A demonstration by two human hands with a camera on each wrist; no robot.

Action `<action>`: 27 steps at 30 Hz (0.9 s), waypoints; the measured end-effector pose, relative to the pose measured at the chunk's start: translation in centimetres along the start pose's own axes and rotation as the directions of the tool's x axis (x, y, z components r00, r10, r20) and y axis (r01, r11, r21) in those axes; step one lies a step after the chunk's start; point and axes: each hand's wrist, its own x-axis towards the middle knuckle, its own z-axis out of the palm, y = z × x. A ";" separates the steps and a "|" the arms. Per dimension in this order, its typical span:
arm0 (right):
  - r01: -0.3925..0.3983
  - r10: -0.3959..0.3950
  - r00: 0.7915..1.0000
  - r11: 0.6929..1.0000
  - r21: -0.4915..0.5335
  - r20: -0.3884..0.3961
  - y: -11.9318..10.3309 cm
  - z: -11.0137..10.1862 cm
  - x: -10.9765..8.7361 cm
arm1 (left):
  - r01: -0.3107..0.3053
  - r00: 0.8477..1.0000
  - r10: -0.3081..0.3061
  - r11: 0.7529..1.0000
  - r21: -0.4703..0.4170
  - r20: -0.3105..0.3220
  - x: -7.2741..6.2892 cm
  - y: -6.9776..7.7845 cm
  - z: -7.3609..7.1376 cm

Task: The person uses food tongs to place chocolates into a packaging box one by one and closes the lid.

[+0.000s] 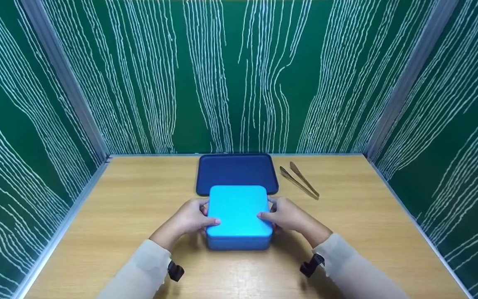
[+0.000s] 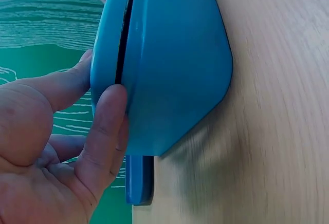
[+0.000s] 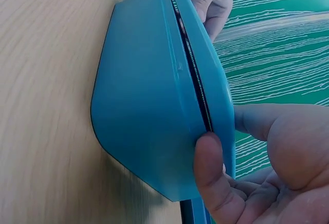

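Note:
A light blue square box stands on the table in front of the person, its flat lid [image 1: 239, 209] on top of a deeper base [image 1: 239, 244]. The left hand [image 1: 191, 216] grips the lid's left side, thumb on the top face and fingers at the edge below. On the opposite side the right hand [image 1: 286, 214] holds the lid the same way. Both wrist views show a narrow dark gap between the lid [image 2: 107, 44] and the base [image 3: 139, 90], with a fingertip of each hand at that seam. The box's contents are hidden.
Behind the box lies a dark blue tray [image 1: 237, 170], its front edge partly covered by the box in the head view. Metal tongs [image 1: 305, 184] lie spread to the right of the tray. Green panels with white wavy lines [image 1: 239, 83] wall the table at back and sides.

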 end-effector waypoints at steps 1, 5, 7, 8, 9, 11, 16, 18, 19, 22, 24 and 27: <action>0.001 -0.001 1.000 1.000 0.000 0.003 0.0 0.0 0.0 | 0.001 1.000 -0.001 1.000 -0.007 0.000 0.0 0.0 0.0; -0.004 0.004 1.000 1.000 -0.007 0.005 -0.1 0.0 -0.1 | 0.002 1.000 -0.002 1.000 -0.030 0.000 0.1 -0.2 0.1; -0.008 0.008 1.000 1.000 -0.012 0.005 -0.1 0.0 -0.1 | 0.000 1.000 0.000 1.000 -0.030 0.003 0.2 -0.2 0.2; -0.004 0.004 1.000 1.000 -0.016 0.007 0.0 0.0 0.0 | 0.002 1.000 -0.002 0.999 -0.032 0.004 0.2 -0.3 0.2; -0.003 0.003 1.000 1.000 -0.021 0.009 0.0 0.0 0.0 | 0.001 1.000 -0.001 0.999 -0.032 0.003 0.2 -0.3 0.2; -0.002 0.003 1.000 0.999 -0.033 0.017 -0.2 0.1 0.0 | -0.005 1.000 0.005 0.999 -0.035 0.007 0.2 -0.4 0.1; -0.007 0.008 1.000 0.999 -0.035 0.030 -0.3 0.1 -0.2 | -0.009 1.000 0.009 0.999 -0.042 0.012 0.0 -0.6 0.1; 0.001 0.000 1.000 1.000 -0.023 0.030 -0.2 0.1 -0.3 | -0.001 1.000 0.002 0.999 -0.043 0.012 0.0 -0.7 0.1; 0.006 -0.005 1.000 1.000 -0.019 0.028 -0.1 0.0 -0.4 | -0.001 1.000 0.001 0.999 -0.041 0.012 0.0 -0.7 0.2; 0.019 -0.019 1.000 1.000 -0.014 0.025 0.0 0.0 -0.4 | -0.003 1.000 0.003 1.000 -0.030 0.016 0.0 -0.6 0.1; 0.039 -0.038 0.999 0.999 -0.029 0.018 0.1 0.0 -0.5 | -0.012 1.000 0.012 1.000 0.001 0.021 -0.1 -0.6 -0.1; 0.098 -0.099 0.995 0.989 -0.111 0.000 0.2 -0.2 -0.8 | -0.044 0.998 0.040 0.994 0.104 0.039 -0.3 -0.7 -0.6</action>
